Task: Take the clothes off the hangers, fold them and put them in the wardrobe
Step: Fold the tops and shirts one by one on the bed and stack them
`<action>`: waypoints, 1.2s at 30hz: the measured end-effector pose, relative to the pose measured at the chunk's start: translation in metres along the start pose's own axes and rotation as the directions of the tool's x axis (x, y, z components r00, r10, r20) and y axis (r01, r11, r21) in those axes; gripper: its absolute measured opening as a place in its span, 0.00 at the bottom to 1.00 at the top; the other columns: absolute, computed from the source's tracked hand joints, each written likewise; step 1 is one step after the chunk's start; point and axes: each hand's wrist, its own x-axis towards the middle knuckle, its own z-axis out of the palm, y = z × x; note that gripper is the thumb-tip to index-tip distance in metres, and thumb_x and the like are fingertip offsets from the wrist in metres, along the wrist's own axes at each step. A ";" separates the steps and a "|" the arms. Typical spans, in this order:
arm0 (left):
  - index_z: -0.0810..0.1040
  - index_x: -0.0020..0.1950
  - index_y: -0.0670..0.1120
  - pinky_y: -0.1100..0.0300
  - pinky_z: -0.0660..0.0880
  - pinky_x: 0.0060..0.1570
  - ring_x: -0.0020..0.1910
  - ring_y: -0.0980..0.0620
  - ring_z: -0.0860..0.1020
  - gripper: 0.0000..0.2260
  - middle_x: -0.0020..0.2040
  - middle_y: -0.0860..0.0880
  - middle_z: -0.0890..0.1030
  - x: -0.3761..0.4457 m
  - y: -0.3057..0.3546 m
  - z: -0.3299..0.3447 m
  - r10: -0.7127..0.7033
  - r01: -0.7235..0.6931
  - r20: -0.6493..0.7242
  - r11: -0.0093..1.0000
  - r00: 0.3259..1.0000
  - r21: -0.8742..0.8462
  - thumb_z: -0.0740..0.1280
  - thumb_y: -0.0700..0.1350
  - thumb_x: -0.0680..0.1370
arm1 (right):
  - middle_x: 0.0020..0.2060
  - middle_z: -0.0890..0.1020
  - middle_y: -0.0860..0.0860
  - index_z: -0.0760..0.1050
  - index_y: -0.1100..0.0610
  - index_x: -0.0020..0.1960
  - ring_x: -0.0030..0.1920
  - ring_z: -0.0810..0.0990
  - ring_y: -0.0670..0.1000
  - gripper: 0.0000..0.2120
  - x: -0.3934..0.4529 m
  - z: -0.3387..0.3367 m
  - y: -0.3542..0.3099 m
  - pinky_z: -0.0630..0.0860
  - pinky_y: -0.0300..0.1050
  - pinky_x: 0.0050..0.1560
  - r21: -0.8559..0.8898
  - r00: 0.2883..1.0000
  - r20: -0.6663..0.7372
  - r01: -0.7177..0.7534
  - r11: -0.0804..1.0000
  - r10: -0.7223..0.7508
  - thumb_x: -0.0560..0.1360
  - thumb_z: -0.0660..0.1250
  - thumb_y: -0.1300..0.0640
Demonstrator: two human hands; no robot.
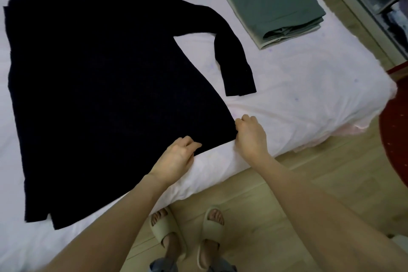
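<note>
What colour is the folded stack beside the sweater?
Grey-green folded stack, with a paler layer beneath; head view.

One black top [99, 86] — one folded pile [271, 4] — two slippers [164, 225].

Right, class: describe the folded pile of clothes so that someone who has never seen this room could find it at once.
Start at the white bed and look to its far right corner, near the wardrobe. There lies a folded pile, grey-green on top. Unlike the black long-sleeved top spread flat beside it, the pile is neatly stacked and untouched by either hand.
</note>
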 end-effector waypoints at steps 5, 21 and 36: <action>0.69 0.72 0.53 0.59 0.73 0.57 0.59 0.53 0.75 0.18 0.61 0.52 0.76 -0.025 -0.009 -0.011 -0.085 0.097 0.194 0.994 0.977 -0.052 0.58 0.46 0.82 | 0.36 0.78 0.58 0.76 0.63 0.36 0.38 0.79 0.61 0.15 -0.022 0.007 0.002 0.73 0.50 0.34 -0.161 0.983 0.072 0.181 0.970 -0.172 0.53 0.71 0.76; 0.71 0.69 0.41 0.52 0.72 0.54 0.59 0.42 0.75 0.19 0.64 0.41 0.74 -0.170 -0.226 -0.171 -0.835 0.737 -0.159 0.542 0.527 -0.404 0.63 0.45 0.79 | 0.50 0.78 0.49 0.72 0.56 0.59 0.48 0.76 0.49 0.10 0.022 -0.008 -0.290 0.75 0.44 0.49 0.156 0.838 0.295 0.432 0.888 -0.459 0.80 0.57 0.59; 0.82 0.48 0.48 0.45 0.78 0.55 0.45 0.48 0.83 0.12 0.44 0.48 0.85 -0.184 -0.299 -0.186 -0.808 0.385 0.167 0.079 0.565 -0.919 0.61 0.51 0.81 | 0.64 0.70 0.51 0.68 0.56 0.69 0.61 0.72 0.50 0.20 0.051 0.054 -0.457 0.73 0.42 0.56 0.272 0.900 0.329 0.199 0.941 -0.286 0.80 0.62 0.50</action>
